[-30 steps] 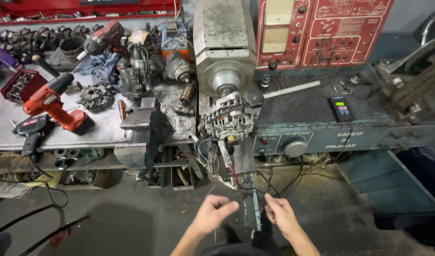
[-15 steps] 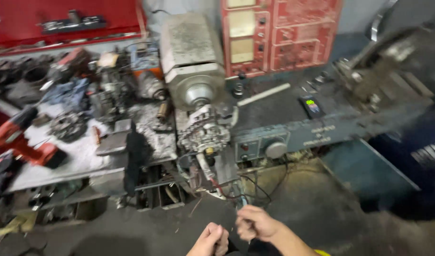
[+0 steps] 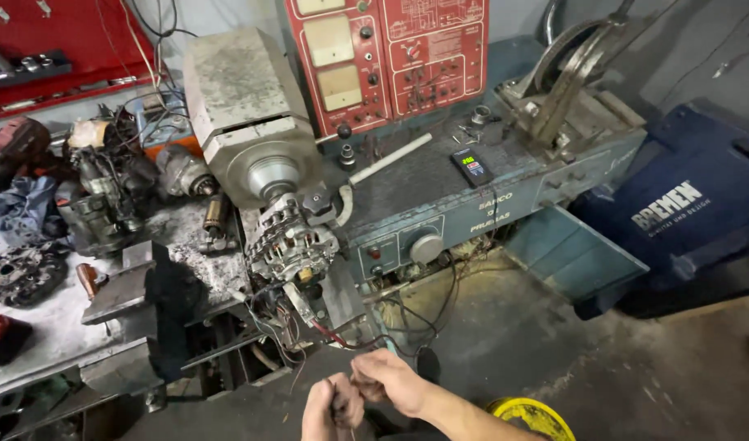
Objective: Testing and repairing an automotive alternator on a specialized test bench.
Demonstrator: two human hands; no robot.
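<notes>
My left hand (image 3: 328, 408) and my right hand (image 3: 391, 380) are close together at the bottom centre, both closed on thin dark wires (image 3: 366, 347). These wires run up towards a silver alternator (image 3: 293, 241). The alternator is mounted on the shaft of a grey motor housing (image 3: 252, 122) at the left end of a blue-grey test bench (image 3: 440, 196). A red lead (image 3: 329, 333) hangs from the alternator just above my hands. What sits inside my left fist is hidden.
A red instrument panel (image 3: 391, 57) stands at the back of the bench, and a small black meter (image 3: 472, 167) lies on it. A cluttered worktable (image 3: 56, 318) with engine parts is at the left. A yellow tub (image 3: 533, 418) and a dark blue case (image 3: 684, 204) are at the right.
My hands were apart and open a second ago; they have come together and closed on the wires. The view has swung right and closer to the bench.
</notes>
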